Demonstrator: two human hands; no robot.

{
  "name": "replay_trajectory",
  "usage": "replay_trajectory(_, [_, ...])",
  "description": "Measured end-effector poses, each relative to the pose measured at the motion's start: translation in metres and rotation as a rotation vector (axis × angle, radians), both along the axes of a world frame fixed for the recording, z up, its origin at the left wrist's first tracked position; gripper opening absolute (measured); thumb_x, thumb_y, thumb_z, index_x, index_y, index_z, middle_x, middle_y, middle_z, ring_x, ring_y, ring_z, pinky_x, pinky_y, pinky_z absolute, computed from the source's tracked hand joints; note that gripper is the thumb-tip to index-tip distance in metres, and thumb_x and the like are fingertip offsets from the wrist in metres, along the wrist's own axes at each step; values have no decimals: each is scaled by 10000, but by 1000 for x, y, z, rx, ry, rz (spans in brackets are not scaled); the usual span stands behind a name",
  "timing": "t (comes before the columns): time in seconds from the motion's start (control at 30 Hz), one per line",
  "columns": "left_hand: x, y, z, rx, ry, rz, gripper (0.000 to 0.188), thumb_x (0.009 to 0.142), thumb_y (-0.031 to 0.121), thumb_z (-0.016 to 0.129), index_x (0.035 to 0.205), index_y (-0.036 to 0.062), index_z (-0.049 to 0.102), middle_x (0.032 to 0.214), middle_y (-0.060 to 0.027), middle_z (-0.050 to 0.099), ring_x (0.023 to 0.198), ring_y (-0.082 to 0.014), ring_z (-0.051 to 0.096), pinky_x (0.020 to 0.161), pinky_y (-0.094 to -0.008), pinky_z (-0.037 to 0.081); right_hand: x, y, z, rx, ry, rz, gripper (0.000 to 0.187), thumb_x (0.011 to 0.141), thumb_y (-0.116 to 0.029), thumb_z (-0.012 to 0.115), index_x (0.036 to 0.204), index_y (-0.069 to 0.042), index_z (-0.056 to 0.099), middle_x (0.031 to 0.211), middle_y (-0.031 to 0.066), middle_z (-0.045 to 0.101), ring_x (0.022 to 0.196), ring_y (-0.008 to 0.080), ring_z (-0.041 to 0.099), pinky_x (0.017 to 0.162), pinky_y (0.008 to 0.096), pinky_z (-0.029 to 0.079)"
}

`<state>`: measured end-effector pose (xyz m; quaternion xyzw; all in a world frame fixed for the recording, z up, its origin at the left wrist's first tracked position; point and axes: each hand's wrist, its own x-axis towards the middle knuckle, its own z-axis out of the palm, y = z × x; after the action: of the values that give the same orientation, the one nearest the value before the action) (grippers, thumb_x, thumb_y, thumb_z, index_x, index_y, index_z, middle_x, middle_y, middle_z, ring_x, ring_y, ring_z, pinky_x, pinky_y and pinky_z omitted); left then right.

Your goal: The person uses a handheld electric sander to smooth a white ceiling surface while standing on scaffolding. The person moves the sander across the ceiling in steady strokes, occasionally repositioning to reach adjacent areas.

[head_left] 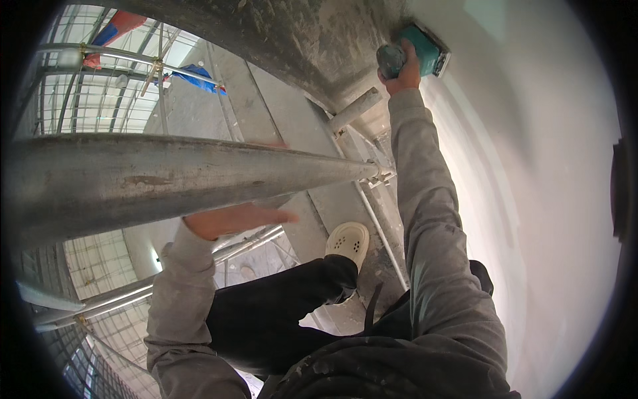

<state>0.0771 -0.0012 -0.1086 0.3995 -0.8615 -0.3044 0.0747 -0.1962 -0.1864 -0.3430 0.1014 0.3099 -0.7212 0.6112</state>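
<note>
At the upper right, my right hand (407,72) grips a teal power sander (424,50) with a dark rounded end. The sander's flat pad lies against the pale wall beside a concrete beam. My right arm is stretched far out to reach it. My left hand (232,219) is partly hidden behind a thick metal pipe (199,176) that crosses the view. One digit sticks out straight below the pipe, and blurred fingertips show above it. The left fingers look spread, with nothing seen in them; whether they touch the pipe is hidden.
Grey scaffold planks (286,106) run below me, with a cream clog (347,243) on my foot. More scaffold tubes (126,299) stand at the left. The rough concrete beam (286,40) hangs along the top. Red and blue cloth (119,30) hangs far left.
</note>
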Motion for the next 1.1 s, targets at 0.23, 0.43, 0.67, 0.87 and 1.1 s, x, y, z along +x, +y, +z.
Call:
replay_trajectory(0.23, [4,36,-59,81,-440,389,520,773,356,696,1156,12,623,1136,-215,633,1063,-365,597,923,-417,467,-1,10,-1,36,130,-31,545,735,-350,785,1188,-136,571,1194,70,564,1002,280,573,842,476,425])
replay_trajectory(0.43, [5,36,-59,-77,-410,373,394,718,200,717,1068,30,656,986,-191,667,925,-367,625,826,-433,475,-2,7,1,2,56,-78,524,716,-285,805,1153,-89,591,1083,85,602,912,251,614,701,425,478])
replay_trajectory(0.67, [8,37,-63,-44,-427,400,448,741,294,699,1099,29,656,1048,-201,662,972,-364,626,871,-419,476,1,7,5,-14,129,-78,544,724,-345,797,1171,-110,595,1172,87,576,1022,255,568,801,488,449])
replay_trajectory(0.87, [6,32,-52,-46,-413,384,375,740,217,714,1070,48,661,998,-175,677,901,-342,649,801,-411,496,-7,-4,-46,144,149,-59,466,722,-334,805,1083,-104,620,1030,76,626,878,235,621,743,447,455])
replay_trajectory(1.1, [13,35,-51,-63,-404,303,362,765,264,708,1070,70,681,1017,-145,686,908,-307,657,804,-398,519,-4,0,-64,168,147,-8,489,728,-341,793,1118,-127,590,1056,75,620,912,235,615,756,447,459])
